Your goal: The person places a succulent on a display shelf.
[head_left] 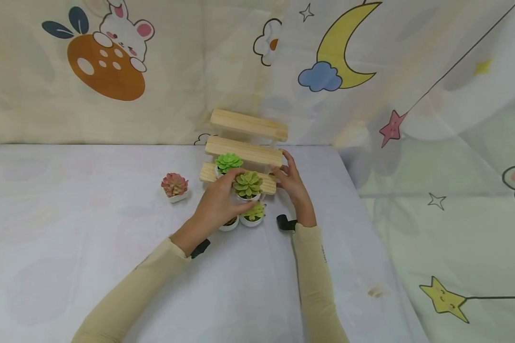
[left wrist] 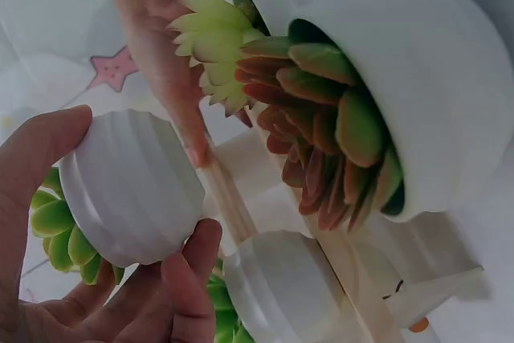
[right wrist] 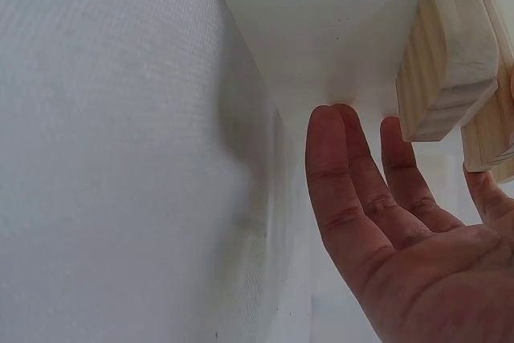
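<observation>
My left hand [head_left: 214,202] holds a green potted succulent [head_left: 247,185] by its white ribbed pot, thumb on one side and fingers on the other, over the front of a three-step wooden plant stand [head_left: 244,151]. A bright green succulent [head_left: 228,163] sits at the left of the lowest step. My right hand [head_left: 293,183] is at the stand's right end, its fairly straight fingers against the white side panel [right wrist: 329,30] and its thumb by a plank. Below the left hand, a pale green succulent [head_left: 253,212] and a reddish-green succulent [left wrist: 337,118] stand on the table.
A pink succulent [head_left: 174,185] in a white pot stands on the white-covered table [head_left: 90,228], left of the stand. Behind the stand hangs a patterned cloth [head_left: 231,71]. Black wrist camera straps [head_left: 285,223] show on both arms.
</observation>
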`<state>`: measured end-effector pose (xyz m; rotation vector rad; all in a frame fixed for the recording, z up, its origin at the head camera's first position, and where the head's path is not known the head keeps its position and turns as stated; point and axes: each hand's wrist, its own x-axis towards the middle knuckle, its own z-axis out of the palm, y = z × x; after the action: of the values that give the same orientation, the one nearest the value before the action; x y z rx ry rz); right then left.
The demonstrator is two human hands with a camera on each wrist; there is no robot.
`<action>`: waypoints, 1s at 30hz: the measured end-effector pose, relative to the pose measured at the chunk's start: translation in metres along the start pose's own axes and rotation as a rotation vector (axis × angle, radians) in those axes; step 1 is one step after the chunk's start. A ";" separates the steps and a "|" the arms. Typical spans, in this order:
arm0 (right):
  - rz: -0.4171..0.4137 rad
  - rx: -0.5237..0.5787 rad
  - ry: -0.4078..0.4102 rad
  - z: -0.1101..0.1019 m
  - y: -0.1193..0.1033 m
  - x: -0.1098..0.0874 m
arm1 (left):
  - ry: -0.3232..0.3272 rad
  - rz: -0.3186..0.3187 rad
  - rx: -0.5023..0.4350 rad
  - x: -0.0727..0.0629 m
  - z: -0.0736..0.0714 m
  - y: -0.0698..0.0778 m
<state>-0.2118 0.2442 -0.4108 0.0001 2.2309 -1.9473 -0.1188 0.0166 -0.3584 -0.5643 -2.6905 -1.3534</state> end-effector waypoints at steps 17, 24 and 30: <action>0.009 -0.018 0.004 0.001 -0.001 -0.001 | -0.076 -0.057 0.097 0.028 0.021 -0.003; 0.001 -0.014 0.000 0.001 -0.001 -0.003 | -0.069 -0.084 0.116 0.033 0.026 -0.002; 0.004 -0.007 -0.003 0.001 -0.001 -0.002 | -0.069 -0.099 0.148 0.037 0.029 -0.001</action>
<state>-0.2102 0.2431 -0.4098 0.0011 2.2341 -1.9364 -0.1510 0.0496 -0.3687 -0.4778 -2.8793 -1.1625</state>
